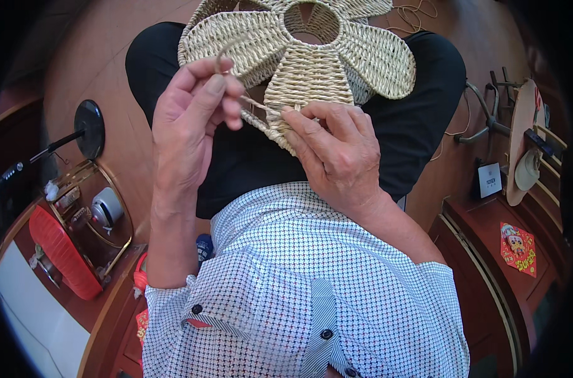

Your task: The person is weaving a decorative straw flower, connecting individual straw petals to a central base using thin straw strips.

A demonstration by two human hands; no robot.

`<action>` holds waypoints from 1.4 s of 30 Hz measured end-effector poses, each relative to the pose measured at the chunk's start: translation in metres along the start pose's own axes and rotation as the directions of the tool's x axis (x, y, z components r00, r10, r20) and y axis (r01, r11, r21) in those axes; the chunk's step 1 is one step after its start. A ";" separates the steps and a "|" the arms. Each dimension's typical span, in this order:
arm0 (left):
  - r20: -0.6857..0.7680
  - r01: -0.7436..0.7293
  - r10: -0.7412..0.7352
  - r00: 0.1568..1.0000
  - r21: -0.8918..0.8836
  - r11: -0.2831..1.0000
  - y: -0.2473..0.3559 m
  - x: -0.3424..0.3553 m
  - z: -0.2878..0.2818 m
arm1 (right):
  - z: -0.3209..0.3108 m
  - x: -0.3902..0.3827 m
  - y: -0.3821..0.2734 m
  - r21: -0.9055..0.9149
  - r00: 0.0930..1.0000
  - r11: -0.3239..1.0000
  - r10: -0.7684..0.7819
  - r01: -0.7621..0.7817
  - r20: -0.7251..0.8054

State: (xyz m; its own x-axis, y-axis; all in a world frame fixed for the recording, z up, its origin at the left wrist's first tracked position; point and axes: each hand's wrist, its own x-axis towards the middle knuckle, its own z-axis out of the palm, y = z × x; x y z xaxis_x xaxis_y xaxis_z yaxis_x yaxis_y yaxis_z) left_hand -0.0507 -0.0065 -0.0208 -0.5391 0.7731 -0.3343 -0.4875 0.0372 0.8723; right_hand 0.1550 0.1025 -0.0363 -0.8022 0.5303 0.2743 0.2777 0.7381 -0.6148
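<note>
Woven flower-shaped piece [302, 53] lies over the lap [428, 104], petals ringing a round central hole. Left hand [189, 113]: grip closed on a thin strand [255, 103] running to the near petal [308, 79]. Right hand [340, 142]: grip pinching that petal's edge.

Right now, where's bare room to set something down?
Floor, upper left, between the black round base and left knee. Crowded: the lap, with left hand on strand, right hand on woven piece; right side, around metal legs.
</note>
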 end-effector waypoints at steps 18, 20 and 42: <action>0.213 -0.200 0.065 0.975 0.707 0.678 0.004 0.012 0.027 | 0.006 0.006 -0.003 -0.112 0.981 0.994 0.034 -0.012 0.190; 0.114 -0.127 0.070 0.991 0.634 0.763 0.002 0.006 0.024 | 0.009 0.006 0.000 -0.075 0.986 0.997 0.028 -0.016 0.162; 0.066 0.180 -0.273 0.960 0.601 0.779 0.000 0.002 0.027 | 0.021 -0.016 0.020 0.772 0.848 0.615 0.487 -0.162 -0.210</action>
State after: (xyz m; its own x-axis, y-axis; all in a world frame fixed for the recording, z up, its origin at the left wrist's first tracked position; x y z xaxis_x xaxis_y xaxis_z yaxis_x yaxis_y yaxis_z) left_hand -0.0338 0.0121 -0.0118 -0.3388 0.7738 -0.5352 -0.0640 0.5486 0.8336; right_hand 0.1621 0.1004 -0.0686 -0.4339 0.8967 0.0881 -0.1071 0.0457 -0.9932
